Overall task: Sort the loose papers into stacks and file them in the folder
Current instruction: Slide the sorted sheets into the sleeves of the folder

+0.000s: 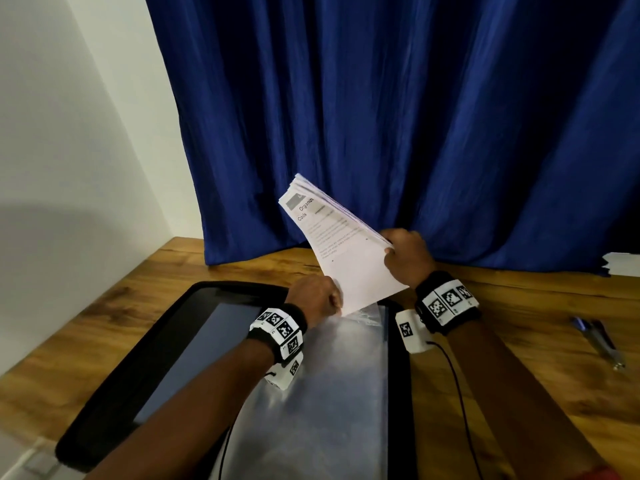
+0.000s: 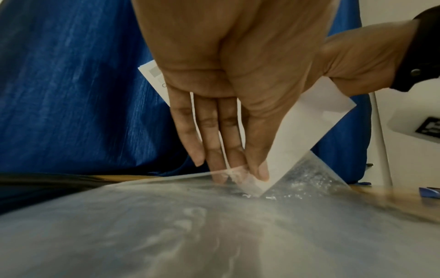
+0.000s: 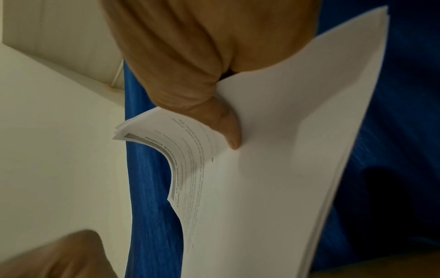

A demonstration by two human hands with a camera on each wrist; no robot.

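Above the open folder [image 1: 114, 382], the right hand [image 1: 408, 256] pinched a tilted paper stack [image 1: 346, 251] while the left hand [image 1: 317, 296], fingers straight, spread the clear sleeve's [image 1: 329, 393] mouth, apparently to admit the stack's lower corner.

Blue curtain [image 1: 398, 116] hangs in folds behind wooden table [image 1: 526, 344] — hem reaches tabletop along far edge. White wall [image 1: 62, 140] at left. Two pens [image 1: 597, 339] lie side by side on wood at right, blue-capped ends toward curtain. Far right edge, against curtain hem — white jagged-edged item [image 1: 621, 264], cut off by frame, kind unclear.
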